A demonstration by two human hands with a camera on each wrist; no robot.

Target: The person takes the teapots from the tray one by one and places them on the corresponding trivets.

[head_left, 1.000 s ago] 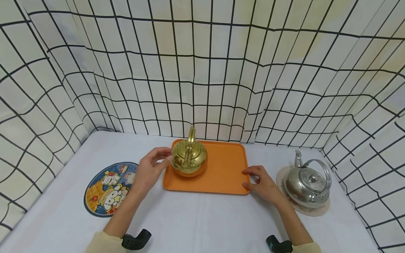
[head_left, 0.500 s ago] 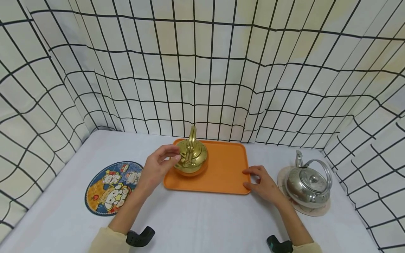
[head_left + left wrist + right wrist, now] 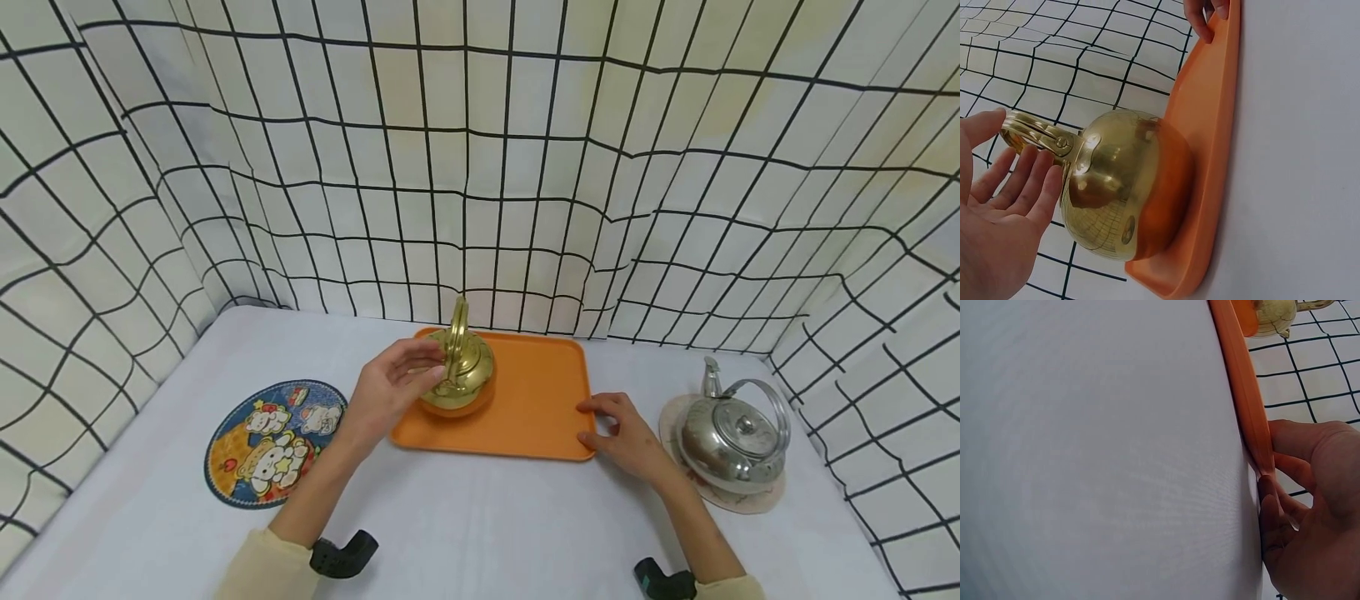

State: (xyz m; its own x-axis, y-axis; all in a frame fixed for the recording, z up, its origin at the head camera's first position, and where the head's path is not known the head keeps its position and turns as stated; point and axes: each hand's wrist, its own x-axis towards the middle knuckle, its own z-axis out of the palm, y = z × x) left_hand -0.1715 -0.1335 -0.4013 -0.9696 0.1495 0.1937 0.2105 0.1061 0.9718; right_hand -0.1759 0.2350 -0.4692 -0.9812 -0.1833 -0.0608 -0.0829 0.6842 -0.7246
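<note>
A shiny gold kettle (image 3: pixel 468 367) with an upright handle stands on the left part of an orange tray (image 3: pixel 536 400). My left hand (image 3: pixel 386 398) is at the kettle's left side. Its thumb comes up to the kettle handle (image 3: pixel 1038 134) in the left wrist view, while the other fingers reach beside and below the handle, extended and not wrapped round it. Whether they touch the metal I cannot tell. At the tray's right edge, my right hand (image 3: pixel 626 440) pinches the rim; the right wrist view has thumb and fingers (image 3: pixel 1294 437) about the tray corner.
A round mat with cartoon bears (image 3: pixel 262 458) lies to the left, partly behind the left forearm. On the right, a silver kettle (image 3: pixel 731 442) stands on a pale round mat (image 3: pixel 761 502). White cloth covers the table (image 3: pixel 480 525); black-gridded fabric (image 3: pixel 465 167) rises behind it.
My left hand has moved right and slightly up, from the kettle's left side to beside its handle. The right hand stays at the tray's edge; tray and kettles keep their places.
</note>
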